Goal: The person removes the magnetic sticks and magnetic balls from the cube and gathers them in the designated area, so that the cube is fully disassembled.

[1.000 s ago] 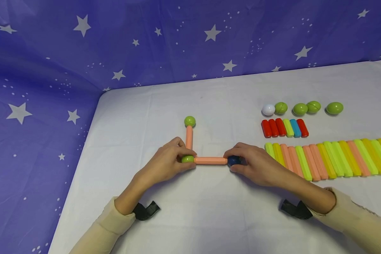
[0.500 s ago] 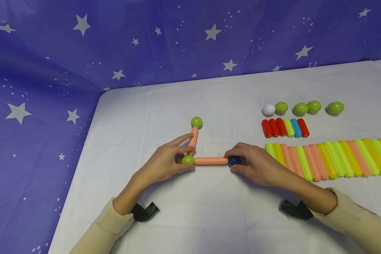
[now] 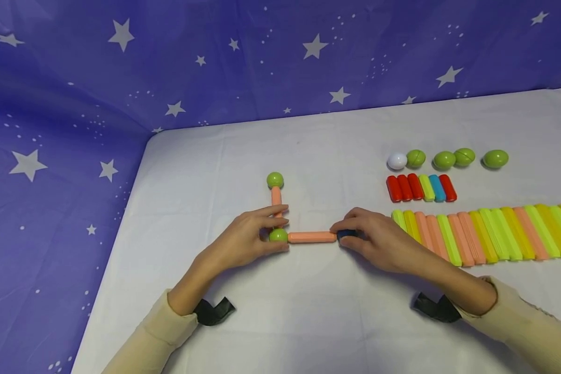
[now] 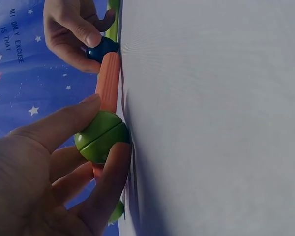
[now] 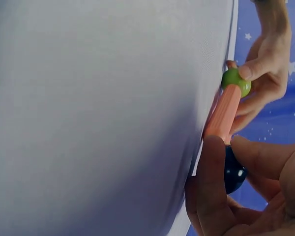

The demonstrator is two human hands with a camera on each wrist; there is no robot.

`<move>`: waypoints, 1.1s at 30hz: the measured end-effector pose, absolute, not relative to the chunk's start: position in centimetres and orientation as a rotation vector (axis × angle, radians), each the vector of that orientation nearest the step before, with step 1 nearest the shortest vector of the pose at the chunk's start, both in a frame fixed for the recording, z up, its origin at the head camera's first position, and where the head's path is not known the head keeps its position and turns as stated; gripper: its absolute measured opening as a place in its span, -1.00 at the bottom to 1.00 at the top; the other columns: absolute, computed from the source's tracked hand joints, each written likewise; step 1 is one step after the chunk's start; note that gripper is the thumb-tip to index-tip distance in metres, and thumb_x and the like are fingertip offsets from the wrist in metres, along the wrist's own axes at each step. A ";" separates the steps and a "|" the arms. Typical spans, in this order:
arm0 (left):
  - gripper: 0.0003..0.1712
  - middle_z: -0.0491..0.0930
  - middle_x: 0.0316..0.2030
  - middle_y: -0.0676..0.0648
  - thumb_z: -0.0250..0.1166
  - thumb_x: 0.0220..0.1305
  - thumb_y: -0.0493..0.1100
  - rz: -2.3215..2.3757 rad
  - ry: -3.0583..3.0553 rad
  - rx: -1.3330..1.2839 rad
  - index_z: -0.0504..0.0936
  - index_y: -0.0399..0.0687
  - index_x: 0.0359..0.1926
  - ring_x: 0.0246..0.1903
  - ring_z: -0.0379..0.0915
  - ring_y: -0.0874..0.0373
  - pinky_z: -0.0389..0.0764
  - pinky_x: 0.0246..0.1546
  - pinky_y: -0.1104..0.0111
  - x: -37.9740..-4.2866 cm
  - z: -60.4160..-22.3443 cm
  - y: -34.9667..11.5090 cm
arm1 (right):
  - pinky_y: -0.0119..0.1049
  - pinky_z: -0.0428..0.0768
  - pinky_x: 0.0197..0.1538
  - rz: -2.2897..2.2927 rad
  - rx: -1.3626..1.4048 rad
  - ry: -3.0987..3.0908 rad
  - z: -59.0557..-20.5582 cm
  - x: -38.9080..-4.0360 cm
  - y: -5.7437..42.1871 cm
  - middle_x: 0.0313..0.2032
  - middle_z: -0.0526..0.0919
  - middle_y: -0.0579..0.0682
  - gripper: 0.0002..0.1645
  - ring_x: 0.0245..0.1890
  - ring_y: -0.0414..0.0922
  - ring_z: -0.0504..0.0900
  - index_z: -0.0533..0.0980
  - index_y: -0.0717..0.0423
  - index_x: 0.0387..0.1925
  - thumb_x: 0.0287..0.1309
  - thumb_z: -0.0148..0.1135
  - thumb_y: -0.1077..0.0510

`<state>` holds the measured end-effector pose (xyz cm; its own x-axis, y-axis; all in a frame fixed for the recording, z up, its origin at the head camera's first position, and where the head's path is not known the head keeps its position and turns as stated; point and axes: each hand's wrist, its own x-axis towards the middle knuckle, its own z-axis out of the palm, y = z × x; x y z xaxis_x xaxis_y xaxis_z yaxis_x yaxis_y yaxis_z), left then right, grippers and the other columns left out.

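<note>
An L-shaped piece of ribbed salmon-pink rods and balls lies on the white table. One rod (image 3: pixel 312 237) runs sideways between a green ball (image 3: pixel 278 236) at the corner and a dark blue ball (image 3: pixel 346 235). From that corner a second pink rod (image 3: pixel 276 195) points away, ending in another green ball (image 3: pixel 275 179). My left hand (image 3: pixel 243 236) holds the corner ball between thumb and fingers, two fingertips lying across the second rod. With thumb and fingers my right hand (image 3: pixel 378 239) pinches the blue ball (image 5: pixel 234 169), covering much of it in the head view.
Toward the back right sit several green balls (image 3: pixel 495 159) and a white ball (image 3: pixel 397 161). In front of them is a row of short red, yellow and blue rods (image 3: pixel 415 186). A long row of yellow, lime and pink rods (image 3: pixel 493 234) lies right of my right hand.
The second rod and its far green ball first tilted right, then swung back left. The left fingers have spread onto that rod. The right hand has barely moved, still on the blue ball.
</note>
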<state>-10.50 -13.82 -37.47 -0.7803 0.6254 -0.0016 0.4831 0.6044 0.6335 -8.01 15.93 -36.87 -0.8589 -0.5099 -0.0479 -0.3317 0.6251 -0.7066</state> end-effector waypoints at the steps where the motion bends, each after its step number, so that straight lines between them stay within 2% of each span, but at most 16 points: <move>1: -0.43 0.41 0.33 -0.03 0.48 0.16 -0.04 0.944 2.599 0.914 0.64 -0.21 0.14 -0.34 0.43 0.20 0.45 -0.14 0.30 -10.5 -37.5 -13.9 | -0.24 0.60 -0.15 -1.069 -0.677 2.609 -36.9 -8.0 16.1 -0.17 0.60 -0.15 -0.67 -0.22 -0.17 0.53 0.66 0.05 0.02 0.20 0.34 0.26; 8: -0.44 0.40 0.33 -0.04 0.49 0.16 -0.09 1.012 2.557 0.891 0.63 -0.24 0.15 -0.37 0.47 0.26 0.52 -0.23 0.36 -10.3 -37.7 -14.2 | -0.32 0.55 -0.26 -1.113 -0.577 2.611 -36.7 -8.0 17.4 -0.14 0.61 -0.14 -0.65 -0.25 -0.13 0.48 0.63 0.05 0.04 0.21 0.34 0.26; 12: -0.45 0.41 0.32 -0.04 0.48 0.17 -0.08 1.000 2.576 0.896 0.64 -0.23 0.14 -0.01 0.52 0.19 0.53 0.00 0.25 -10.2 -37.6 -14.3 | -0.34 0.61 -0.29 -1.172 -0.559 2.572 -36.5 -7.8 17.9 -0.13 0.61 -0.10 -0.65 -0.32 -0.13 0.54 0.62 0.07 0.05 0.22 0.34 0.26; 15: -0.46 0.43 0.31 -0.04 0.48 0.17 -0.07 0.991 2.596 0.905 0.64 -0.23 0.12 0.24 0.38 0.12 0.45 0.17 0.17 -10.2 -37.5 -14.3 | -0.34 0.64 -0.35 -1.210 -0.546 2.553 -36.0 -7.7 18.5 -0.10 0.61 -0.06 -0.63 -0.40 -0.14 0.58 0.60 0.08 0.07 0.22 0.35 0.25; 19: -0.46 0.46 0.28 -0.04 0.47 0.18 -0.09 1.008 2.594 0.893 0.63 -0.25 0.13 0.29 0.34 0.09 0.41 0.24 0.13 -10.2 -37.5 -14.3 | -0.37 0.59 -0.44 -1.198 -0.530 2.617 -35.1 -7.8 19.9 -0.04 0.61 -0.03 -0.59 -0.38 -0.13 0.53 0.58 0.05 0.12 0.23 0.36 0.19; 23: -0.45 0.49 0.26 -0.03 0.47 0.18 -0.10 1.011 2.594 0.882 0.62 -0.26 0.14 0.30 0.32 0.09 0.39 0.26 0.13 -10.1 -37.5 -14.3 | -0.46 0.55 -0.39 -1.169 -0.436 2.728 -34.2 -8.4 22.3 -0.01 0.60 0.04 -0.51 -0.27 -0.06 0.51 0.51 0.06 0.20 0.25 0.35 0.15; 26: -0.44 0.50 0.25 -0.02 0.48 0.17 -0.10 1.010 2.598 0.875 0.62 -0.25 0.15 0.29 0.33 0.10 0.40 0.26 0.15 -10.1 -37.5 -14.3 | -0.59 0.49 -0.24 -1.156 -0.285 2.825 -33.7 -9.4 24.9 -0.01 0.58 0.13 -0.47 -0.09 0.05 0.52 0.48 0.12 0.23 0.25 0.34 0.14; 29: -0.45 0.50 0.24 -0.01 0.49 0.16 -0.10 1.014 2.599 0.866 0.63 -0.26 0.14 0.28 0.35 0.11 0.42 0.24 0.17 -10.1 -37.5 -14.2 | -0.29 0.54 0.04 -1.122 -0.028 2.905 -33.7 -10.6 27.7 0.08 0.51 0.26 -0.41 0.02 0.22 0.45 0.40 0.22 0.28 0.30 0.29 0.09; 30: -0.45 0.51 0.24 -0.01 0.49 0.16 -0.10 1.017 2.598 0.863 0.63 -0.26 0.14 0.28 0.35 0.11 0.42 0.23 0.17 -10.1 -37.4 -14.2 | -0.33 0.52 0.06 -1.108 0.053 2.928 -33.8 -11.2 28.8 0.11 0.48 0.29 -0.39 0.01 0.14 0.50 0.38 0.24 0.29 0.31 0.26 0.06; 31: -0.45 0.51 0.24 -0.01 0.49 0.16 -0.11 1.017 2.598 0.860 0.63 -0.26 0.14 0.28 0.35 0.11 0.42 0.23 0.17 -10.1 -37.4 -14.2 | -0.19 0.53 0.12 -1.094 0.143 2.938 -33.9 -11.6 29.9 0.14 0.45 0.32 -0.36 -0.04 0.02 0.55 0.35 0.26 0.32 0.34 0.24 0.03; 32: -0.45 0.51 0.24 -0.02 0.49 0.16 -0.11 1.018 2.597 0.856 0.63 -0.26 0.14 0.28 0.35 0.11 0.42 0.24 0.17 -10.1 -37.4 -14.2 | -0.14 0.50 0.19 -1.078 0.230 2.950 -34.0 -12.0 30.9 0.16 0.42 0.35 -0.34 -0.14 -0.13 0.60 0.32 0.26 0.34 0.36 0.20 0.00; 33: -0.45 0.50 0.24 -0.02 0.49 0.16 -0.11 1.018 2.594 0.852 0.63 -0.26 0.14 0.28 0.35 0.11 0.43 0.23 0.17 -10.1 -37.4 -14.2 | -0.19 0.54 0.15 -1.068 0.303 2.957 -34.2 -12.5 32.1 0.16 0.41 0.33 -0.32 -0.24 -0.28 0.61 0.29 0.26 0.36 0.37 0.17 0.00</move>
<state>-10.14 -14.24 -37.42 -0.8055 0.5925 0.0005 0.4348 0.5905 0.6799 -12.50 32.08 -34.16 -0.9815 0.1852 -0.0488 0.1737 0.7528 -0.6349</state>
